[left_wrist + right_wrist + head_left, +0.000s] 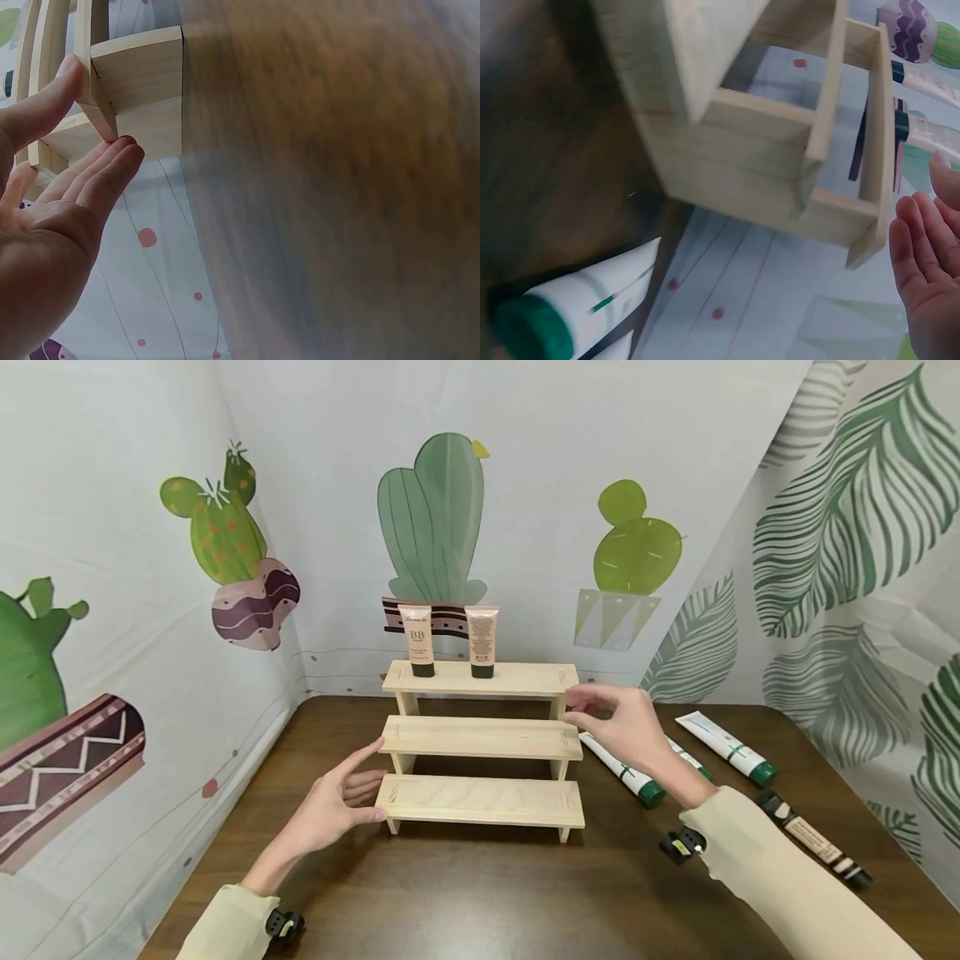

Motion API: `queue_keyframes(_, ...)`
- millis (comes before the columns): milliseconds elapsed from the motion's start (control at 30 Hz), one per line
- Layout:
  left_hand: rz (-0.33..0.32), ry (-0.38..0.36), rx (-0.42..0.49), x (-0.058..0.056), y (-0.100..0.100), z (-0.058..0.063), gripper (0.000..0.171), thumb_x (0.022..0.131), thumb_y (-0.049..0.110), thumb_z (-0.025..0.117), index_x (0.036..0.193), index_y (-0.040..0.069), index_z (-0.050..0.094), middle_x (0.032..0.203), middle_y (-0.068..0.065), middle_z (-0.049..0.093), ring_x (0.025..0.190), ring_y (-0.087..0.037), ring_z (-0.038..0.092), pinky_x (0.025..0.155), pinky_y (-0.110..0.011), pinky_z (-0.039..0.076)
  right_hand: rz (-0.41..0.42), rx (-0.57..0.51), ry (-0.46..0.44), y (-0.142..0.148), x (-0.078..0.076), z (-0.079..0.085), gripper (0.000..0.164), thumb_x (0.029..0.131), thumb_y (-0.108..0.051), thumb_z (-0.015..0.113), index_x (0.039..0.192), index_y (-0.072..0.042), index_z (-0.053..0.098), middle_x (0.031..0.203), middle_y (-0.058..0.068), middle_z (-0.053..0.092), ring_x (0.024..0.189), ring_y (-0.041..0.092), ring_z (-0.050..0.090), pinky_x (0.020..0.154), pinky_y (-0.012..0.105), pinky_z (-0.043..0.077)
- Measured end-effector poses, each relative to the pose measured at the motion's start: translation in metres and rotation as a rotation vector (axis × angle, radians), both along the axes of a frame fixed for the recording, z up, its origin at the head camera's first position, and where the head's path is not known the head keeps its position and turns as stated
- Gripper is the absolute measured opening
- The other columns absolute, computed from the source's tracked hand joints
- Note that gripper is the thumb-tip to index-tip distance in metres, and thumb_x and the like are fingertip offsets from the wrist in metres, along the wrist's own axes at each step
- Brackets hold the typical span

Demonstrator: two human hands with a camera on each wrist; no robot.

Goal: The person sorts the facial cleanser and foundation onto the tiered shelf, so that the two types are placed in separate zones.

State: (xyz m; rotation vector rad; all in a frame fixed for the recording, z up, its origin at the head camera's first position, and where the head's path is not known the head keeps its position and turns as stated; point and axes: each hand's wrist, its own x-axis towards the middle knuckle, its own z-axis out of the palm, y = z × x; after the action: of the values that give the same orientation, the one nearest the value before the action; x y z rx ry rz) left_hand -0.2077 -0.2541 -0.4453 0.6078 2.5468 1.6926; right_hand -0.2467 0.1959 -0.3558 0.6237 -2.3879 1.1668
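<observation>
A three-step wooden display rack [480, 739] stands on the brown table between both hands. My left hand [330, 806] is at its left side, thumb by the end of the lowest step and index fingertip by the middle step. In the left wrist view its fingers [105, 176] stay nearly straight against the board's corner. Beside the top step's right end is my right hand [626, 722], fingers lightly bent with nothing between them; the right wrist view shows fingertips [911, 217] just off that end. Two beige BB cream tubes [417, 635] stand on their dark caps on the top step.
Several white tubes with green caps [723, 747] lie on the table [480, 893] right of the rack, partly behind the right hand and forearm. A black-and-beige tube [813, 839] lies nearer, beside the right sleeve. Cactus-print cloth [525, 510] hangs behind the table.
</observation>
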Motion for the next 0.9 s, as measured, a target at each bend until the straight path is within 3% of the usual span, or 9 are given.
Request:
queue_keyframes(300,0.003,-0.006,0.002,0.000,0.000,-0.001,0.105,0.078,-0.013,0.087,0.165,0.018,0.038,0.140,-0.038,0.056,0.131,-0.045,0.058,0.104,-0.044,0.055,-0.064,0.064,-0.009,0.037,0.023,-0.022,0.030,0.086,-0.009,0.089,0.115,-0.008,0.080,0.092,-0.001,0.078,0.083,0.013,0.072,0.076,0.016,0.055)
queue_keyframes(633,-0.004,0.015,0.001,-0.002,0.000,-0.001,0.105,0.077,-0.013,0.087,0.165,0.018,0.038,0.140,-0.038,0.057,0.131,-0.045,0.058,0.104,-0.047,0.054,-0.114,0.070,0.026,0.072,0.048,-0.047,0.034,0.083,-0.005,0.091,0.115,-0.007,0.080,0.094,0.003,0.079,0.081,0.006,0.071,0.063,0.015,0.054)
queue_keyframes(900,-0.012,0.021,0.000,-0.002,0.000,-0.001,0.105,0.077,-0.013,0.087,0.165,0.018,0.038,0.141,-0.039,0.055,0.131,-0.046,0.058,0.104,-0.043,0.055,-0.194,0.103,0.001,0.103,0.072,-0.063,0.036,0.082,-0.010,0.092,0.115,-0.007,0.081,0.093,0.000,0.079,0.083,0.004,0.072,0.063,0.013,0.051)
